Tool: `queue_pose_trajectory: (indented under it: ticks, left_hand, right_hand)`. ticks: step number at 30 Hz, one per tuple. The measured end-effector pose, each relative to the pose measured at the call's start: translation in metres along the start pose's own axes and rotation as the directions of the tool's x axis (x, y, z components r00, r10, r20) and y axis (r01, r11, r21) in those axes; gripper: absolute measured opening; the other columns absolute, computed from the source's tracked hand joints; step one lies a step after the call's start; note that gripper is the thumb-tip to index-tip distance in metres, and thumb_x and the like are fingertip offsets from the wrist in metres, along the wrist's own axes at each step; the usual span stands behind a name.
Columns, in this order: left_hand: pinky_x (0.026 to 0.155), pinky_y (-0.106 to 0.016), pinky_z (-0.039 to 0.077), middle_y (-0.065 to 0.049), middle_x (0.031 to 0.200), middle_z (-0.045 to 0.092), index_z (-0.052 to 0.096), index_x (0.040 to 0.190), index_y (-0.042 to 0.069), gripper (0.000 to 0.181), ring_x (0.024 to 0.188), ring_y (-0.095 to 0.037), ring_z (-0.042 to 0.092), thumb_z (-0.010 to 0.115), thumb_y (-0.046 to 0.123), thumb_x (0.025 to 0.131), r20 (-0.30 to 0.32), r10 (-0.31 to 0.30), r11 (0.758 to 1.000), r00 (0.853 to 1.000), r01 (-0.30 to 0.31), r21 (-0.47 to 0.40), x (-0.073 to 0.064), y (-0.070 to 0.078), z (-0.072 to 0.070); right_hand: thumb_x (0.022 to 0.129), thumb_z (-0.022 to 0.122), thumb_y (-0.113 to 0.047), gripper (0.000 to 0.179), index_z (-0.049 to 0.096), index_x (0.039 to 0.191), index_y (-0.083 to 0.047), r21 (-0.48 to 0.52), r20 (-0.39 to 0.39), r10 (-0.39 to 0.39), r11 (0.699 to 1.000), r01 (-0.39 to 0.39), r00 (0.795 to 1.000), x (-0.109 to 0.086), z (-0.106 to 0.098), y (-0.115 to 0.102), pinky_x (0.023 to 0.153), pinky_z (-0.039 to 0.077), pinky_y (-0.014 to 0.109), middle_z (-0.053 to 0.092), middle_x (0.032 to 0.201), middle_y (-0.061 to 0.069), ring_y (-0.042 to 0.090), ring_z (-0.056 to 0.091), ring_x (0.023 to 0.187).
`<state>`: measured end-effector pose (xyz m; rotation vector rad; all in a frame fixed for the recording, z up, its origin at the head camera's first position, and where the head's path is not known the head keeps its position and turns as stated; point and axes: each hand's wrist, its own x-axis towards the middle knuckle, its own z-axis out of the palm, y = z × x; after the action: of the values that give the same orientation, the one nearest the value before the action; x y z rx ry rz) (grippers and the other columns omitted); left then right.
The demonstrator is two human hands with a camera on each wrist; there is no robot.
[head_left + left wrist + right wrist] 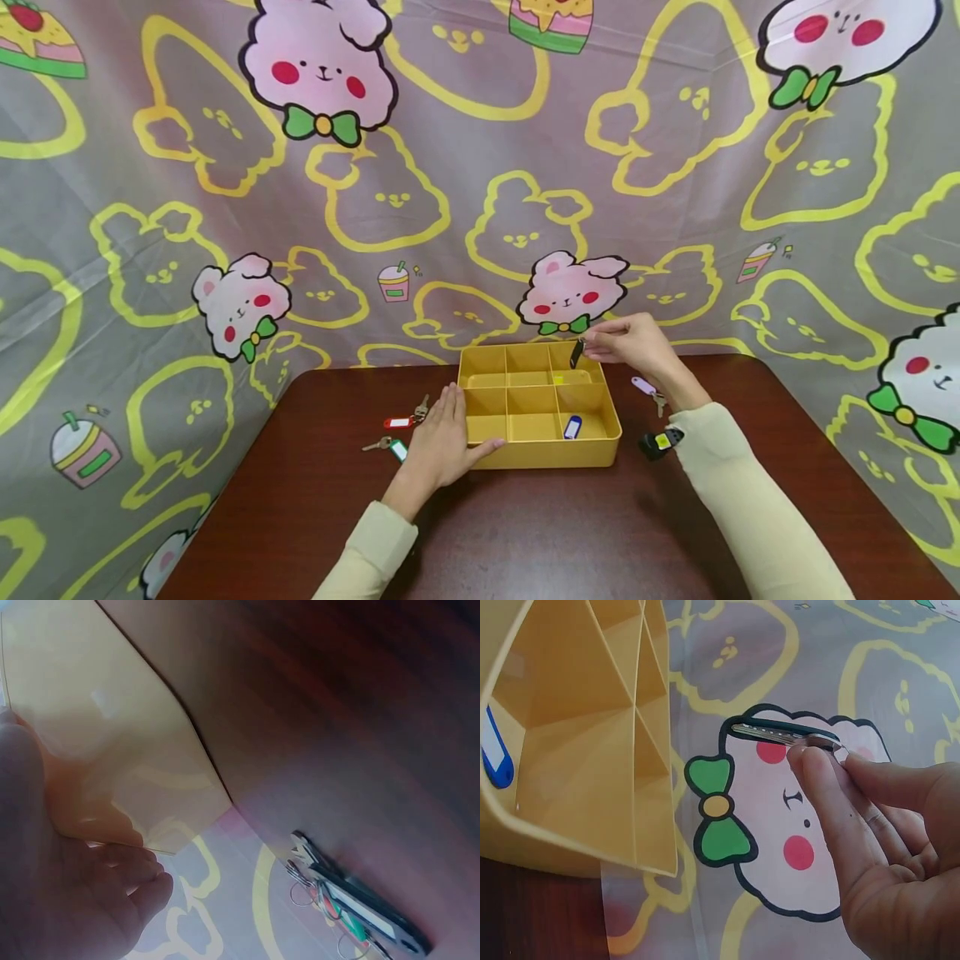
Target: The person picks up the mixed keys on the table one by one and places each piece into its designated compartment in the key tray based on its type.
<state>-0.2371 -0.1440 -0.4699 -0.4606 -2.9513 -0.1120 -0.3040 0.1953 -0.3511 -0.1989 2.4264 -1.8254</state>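
Note:
A yellow divided box (540,454) stands on the table. My left hand (438,433) lies along its left side with straight fingers, its thumb over the front edge. Above the back right compartment, my right hand (630,343) pinches a key (761,733) between thumb and fingertips. A black key tag (577,354) hangs with that key, tilted. Inside the front right compartment leans a blue key tag (572,427) with a white label. A small yellow piece (558,380) shows in the back right compartment.
Left of the box lie keys with a red tag (398,422) and a green tag (397,450). A black tag (367,907) shows there in the left wrist view. Right of the box lies a key with a lilac tag (642,385). A patterned curtain (450,208) hangs behind the table.

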Motion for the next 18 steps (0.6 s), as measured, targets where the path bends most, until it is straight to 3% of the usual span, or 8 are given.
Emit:
queue_pose_trajectory:
  ticks: [5, 18]
  left_hand:
    - [0.131, -0.043, 0.033, -0.027, 0.171, 0.027, 0.025, 0.163, -0.008, 0.123, 0.161, -0.035, 0.029, 0.029, 0.092, 0.092, 0.005, -0.002, 1.000, 1.000, 0.002, 0.012, 0.001, 0.000, -0.001]
    - [0.131, -0.044, 0.032, -0.028, 0.171, 0.027, 0.027, 0.162, -0.009, 0.121, 0.161, -0.036, 0.030, 0.031, 0.090, 0.093, -0.005, 0.003, 1.000, 1.000, -0.003, 0.031, 0.001, 0.001, -0.002]
  right_hand:
    - [0.103, 0.069, -0.015, 0.039, 0.067, 0.129, 0.014, 0.019, 0.007, -0.009, 1.000, 0.009, 1.000, 0.005, 0.006, -0.003, 0.081, 0.066, 0.032, 0.076, 0.118, 0.028, 0.023, 0.082, 0.092]
    - [0.102, 0.070, -0.016, 0.039, 0.068, 0.130, 0.012, 0.016, 0.024, 0.011, 1.000, -0.011, 1.000, 0.015, 0.019, -0.013, 0.082, 0.066, 0.030, 0.073, 0.123, 0.031, 0.015, 0.081, 0.087]
